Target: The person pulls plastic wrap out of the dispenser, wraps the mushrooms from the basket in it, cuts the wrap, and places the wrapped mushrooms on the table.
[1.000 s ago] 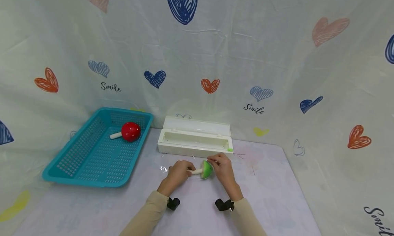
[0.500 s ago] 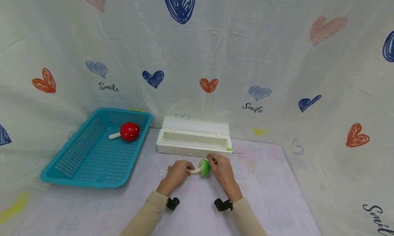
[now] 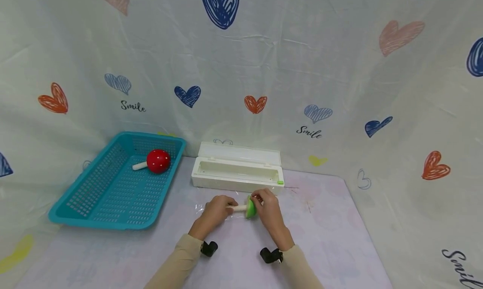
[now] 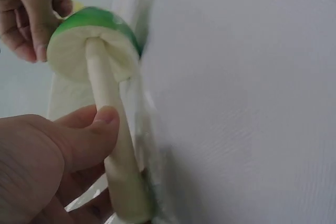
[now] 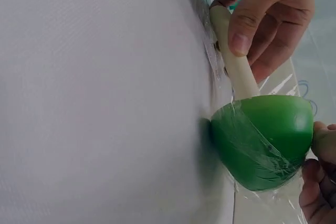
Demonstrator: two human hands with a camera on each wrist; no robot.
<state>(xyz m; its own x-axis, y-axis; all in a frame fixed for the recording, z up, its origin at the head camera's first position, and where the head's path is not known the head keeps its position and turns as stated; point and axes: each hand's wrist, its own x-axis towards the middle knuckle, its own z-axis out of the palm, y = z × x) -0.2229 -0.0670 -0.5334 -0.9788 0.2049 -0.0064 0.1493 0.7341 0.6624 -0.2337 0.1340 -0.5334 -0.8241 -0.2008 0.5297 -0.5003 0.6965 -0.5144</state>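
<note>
At the far left we are seeing a turquoise perforated plastic basket [image 3: 117,197], and a red toy mushroom [image 3: 158,161] with white dots is lying inside it, its white stem pointing left. Next, we are finding the person's left hand [image 3: 216,211]; its thumb and fingers are clamping the pale stem of a green toy mushroom [image 3: 251,208]. That mushroom is lying sideways just above the pale table [image 3: 241,264] – between the two hands, in front of a long white film box [image 3: 234,183]. The box's lid is standing open at the back, and a green tab is showing at its right end. Clear film [image 3: 199,207] is glinting left of the left hand; in the right wrist view we are seeing it running along the stem and stretching over part of the cap. On the right, the right hand [image 3: 268,209] is touching the cap's edge – thumb and forefinger together, pinching the film there.
</note>
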